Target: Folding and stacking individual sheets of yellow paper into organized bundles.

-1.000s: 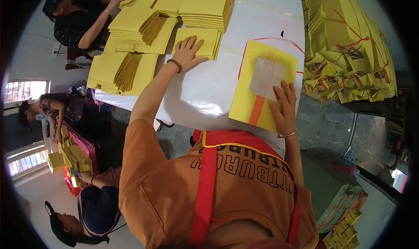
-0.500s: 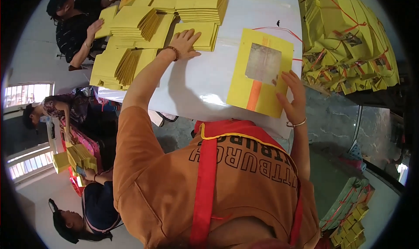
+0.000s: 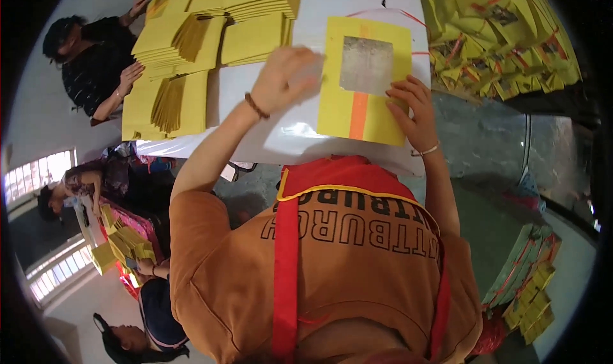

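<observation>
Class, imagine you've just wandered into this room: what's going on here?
At a white table, a person's right hand rests its fingers near the right edge of a yellow sheet bearing a grey rectangle and an orange strip. The left hand is between that sheet and folded yellow stacks, too blurred to tell whether it holds anything. A co-worker's hand is beside the stacks.

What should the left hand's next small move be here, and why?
Probably a short shift right, onto the near-side margin of the yellow sheet: the left hand looks empty beside it, while the right hand is at the opposite edge.
</observation>
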`<state>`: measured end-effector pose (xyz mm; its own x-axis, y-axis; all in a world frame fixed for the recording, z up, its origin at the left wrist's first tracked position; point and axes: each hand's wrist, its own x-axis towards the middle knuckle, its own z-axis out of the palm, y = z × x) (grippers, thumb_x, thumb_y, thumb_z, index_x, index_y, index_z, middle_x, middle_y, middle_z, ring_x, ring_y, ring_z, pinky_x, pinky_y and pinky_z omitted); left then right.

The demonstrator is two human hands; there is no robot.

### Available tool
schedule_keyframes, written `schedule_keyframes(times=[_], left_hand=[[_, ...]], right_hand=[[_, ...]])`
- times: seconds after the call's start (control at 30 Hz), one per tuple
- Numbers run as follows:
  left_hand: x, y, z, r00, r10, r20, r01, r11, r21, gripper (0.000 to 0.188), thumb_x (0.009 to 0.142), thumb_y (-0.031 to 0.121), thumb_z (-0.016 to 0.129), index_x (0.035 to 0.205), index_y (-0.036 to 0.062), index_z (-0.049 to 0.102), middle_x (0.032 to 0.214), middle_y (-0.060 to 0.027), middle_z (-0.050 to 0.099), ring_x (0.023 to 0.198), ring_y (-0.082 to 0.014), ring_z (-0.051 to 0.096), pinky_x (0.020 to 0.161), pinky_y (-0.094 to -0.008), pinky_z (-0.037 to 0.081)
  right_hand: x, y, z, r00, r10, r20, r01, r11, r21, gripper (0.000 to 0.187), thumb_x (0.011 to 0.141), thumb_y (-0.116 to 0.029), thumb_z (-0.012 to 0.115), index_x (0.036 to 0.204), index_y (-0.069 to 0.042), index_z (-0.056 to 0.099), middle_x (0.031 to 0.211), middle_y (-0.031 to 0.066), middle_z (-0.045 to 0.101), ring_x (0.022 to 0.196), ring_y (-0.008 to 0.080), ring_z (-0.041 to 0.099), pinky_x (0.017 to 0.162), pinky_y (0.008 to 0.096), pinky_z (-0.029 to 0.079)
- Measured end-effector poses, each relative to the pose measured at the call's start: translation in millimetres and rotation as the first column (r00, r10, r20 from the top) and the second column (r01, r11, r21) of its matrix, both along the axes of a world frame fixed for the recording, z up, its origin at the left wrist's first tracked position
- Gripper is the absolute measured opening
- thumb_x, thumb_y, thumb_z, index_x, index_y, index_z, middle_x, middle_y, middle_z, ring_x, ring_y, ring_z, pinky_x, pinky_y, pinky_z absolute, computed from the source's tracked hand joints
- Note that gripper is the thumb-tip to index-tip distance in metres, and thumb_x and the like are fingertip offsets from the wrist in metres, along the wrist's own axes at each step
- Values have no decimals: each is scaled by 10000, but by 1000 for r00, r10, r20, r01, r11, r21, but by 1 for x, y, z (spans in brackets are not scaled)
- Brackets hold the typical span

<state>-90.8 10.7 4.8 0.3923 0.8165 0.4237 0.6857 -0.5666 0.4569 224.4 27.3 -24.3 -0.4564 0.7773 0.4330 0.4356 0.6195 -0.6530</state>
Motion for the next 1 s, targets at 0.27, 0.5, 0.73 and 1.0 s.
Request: schedule_keyframes(times=[0.27, 0.5, 0.73, 1.0], left_hand=[[46, -47, 16, 914, -195, -355, 223, 974, 38, 555, 759, 423, 643, 1179, 72, 552, 1067, -78, 553, 956, -247, 513, 804, -365, 369], [54, -51, 16, 926, -274, -260, 290, 957, 24, 381, 774, 233, 658, 1093, 35, 592, 1009, -98, 570, 905, -261, 538, 743, -343, 439], [60, -46, 20, 966, -235, -110, 242, 969, 50, 132, 787, 102, 632, 892, 23, 631, 757, -86, 592, 688, -264, 557, 611, -351, 459], [54, -39, 23, 980, -199, -20, 195, 974, -118, 73, 818, 72, 590, 799, 6, 612, 677, -118, 562, 625, -275, 548, 556, -352, 445]], right_hand=[[-4, -1, -3, 999, -40, -37, 39, 999, -35, 139, 771, -106, 665, 909, -95, 656, 1112, 51, 586, 1193, 292, 423, 981, 383, 352], [-3, -4, -7, 997, -40, -60, 37, 998, -49, 114, 777, -104, 658, 891, -94, 655, 1122, 44, 587, 1215, 280, 406, 987, 378, 343], [-4, -4, -9, 996, -43, -84, 36, 996, -80, 114, 785, -109, 647, 897, -87, 653, 1128, 47, 589, 1221, 285, 401, 998, 377, 334], [2, -1, -10, 981, 5, -196, -51, 972, -230, 201, 873, -200, 545, 903, -47, 671, 1161, 47, 577, 1258, 265, 354, 1037, 363, 280]])
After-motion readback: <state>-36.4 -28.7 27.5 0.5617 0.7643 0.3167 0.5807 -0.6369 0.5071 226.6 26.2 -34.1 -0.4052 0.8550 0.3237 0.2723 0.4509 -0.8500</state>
